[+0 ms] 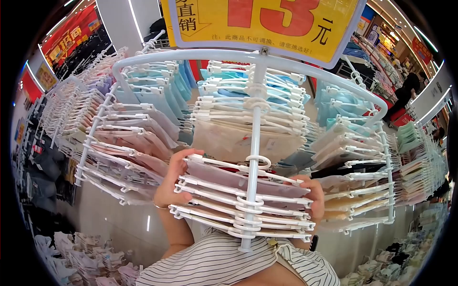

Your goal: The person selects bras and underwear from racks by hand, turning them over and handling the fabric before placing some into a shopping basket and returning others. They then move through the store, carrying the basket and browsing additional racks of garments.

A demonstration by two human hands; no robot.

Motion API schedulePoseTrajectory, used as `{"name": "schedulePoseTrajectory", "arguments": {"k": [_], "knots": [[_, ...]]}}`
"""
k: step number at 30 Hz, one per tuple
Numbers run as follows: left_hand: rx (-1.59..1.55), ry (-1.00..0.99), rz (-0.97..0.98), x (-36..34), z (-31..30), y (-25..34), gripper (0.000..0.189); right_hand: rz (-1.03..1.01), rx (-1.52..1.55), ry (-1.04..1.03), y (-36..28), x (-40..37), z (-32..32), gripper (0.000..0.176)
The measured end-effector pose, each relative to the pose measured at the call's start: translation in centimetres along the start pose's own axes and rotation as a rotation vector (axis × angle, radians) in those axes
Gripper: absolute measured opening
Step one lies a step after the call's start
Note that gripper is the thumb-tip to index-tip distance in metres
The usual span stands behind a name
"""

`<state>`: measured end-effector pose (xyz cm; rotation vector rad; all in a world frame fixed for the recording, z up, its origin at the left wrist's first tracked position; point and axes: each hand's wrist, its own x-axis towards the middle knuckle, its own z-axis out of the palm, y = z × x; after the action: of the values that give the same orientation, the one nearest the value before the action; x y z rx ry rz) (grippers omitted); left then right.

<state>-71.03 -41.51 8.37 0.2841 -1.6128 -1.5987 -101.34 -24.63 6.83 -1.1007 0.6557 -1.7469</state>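
My left hand [171,185] is closed around the left ends of several white clip hangers [210,185] at the front of a rack arm. At their right ends, my right hand [315,194] curls round the clips, its fingers partly hidden. Thin mauve garments [222,174] hang from these hangers, between my two hands. The hanger hooks loop over the pale metal rack arm [256,131], which slopes down toward me. Farther up the same arm hang a beige garment [219,140] and several light blue ones [229,74].
A curved rack rail [191,56] crosses ahead, under a yellow price sign [205,35]. Side arms carry pink garments [129,140] on the left and peach ones [350,202] on the right. More clothes racks stand on both sides, over a shiny floor [119,221].
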Motion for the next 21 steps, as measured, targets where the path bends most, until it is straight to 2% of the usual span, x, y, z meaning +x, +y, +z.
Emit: {"name": "schedulePoseTrajectory", "arguments": {"k": [1, 3, 5, 10, 12, 13, 16, 18, 20, 21], "knots": [[-0.015, -0.018, 0.009, 0.2, -0.1, -0.1, 0.096, 0.005, -0.001, 0.018, -0.1, 0.1, 0.1, 0.05], [-0.06, -0.008, 0.041, 0.7, -0.4, -1.0, 0.08, 0.013, -0.005, 0.071, -0.4, 0.4, 0.8, 0.048], [-0.047, 0.084, -0.07, 0.7, -0.5, -1.2, 0.066, 0.044, -0.105, 0.104, -0.9, 0.7, 1.0, 0.04], [-0.076, 0.098, -0.012, 1.3, -0.3, -1.0, 0.088, 0.207, -0.159, 0.116, -1.3, 1.5, 0.7, 0.027], [-0.087, 0.107, 0.012, 1.7, -0.3, -0.9, 0.096, 0.21, -0.183, 0.105, -1.3, 1.6, 0.6, 0.025], [-0.085, 0.091, -0.051, 1.8, -0.5, -0.8, 0.099, 0.191, -0.194, 0.088, -1.3, 1.5, 0.4, 0.025], [0.042, -0.04, 0.112, 2.3, -0.9, -2.2, 0.092, 0.152, -0.24, 0.016, -1.3, 1.2, -0.7, 0.024], [-0.035, 0.023, -0.088, 1.1, -3.7, -4.5, 0.1, 0.152, -0.287, -0.054, -1.4, 0.7, -1.7, 0.026], [-0.075, 0.175, -0.258, 0.4, -3.6, -4.1, 0.105, 0.179, -0.282, -0.08, -1.5, 0.4, -2.1, 0.031], [-0.077, 0.296, -0.326, 0.3, -2.2, -2.1, 0.106, 0.196, -0.271, -0.077, -1.8, 0.4, -1.8, 0.032]]}}
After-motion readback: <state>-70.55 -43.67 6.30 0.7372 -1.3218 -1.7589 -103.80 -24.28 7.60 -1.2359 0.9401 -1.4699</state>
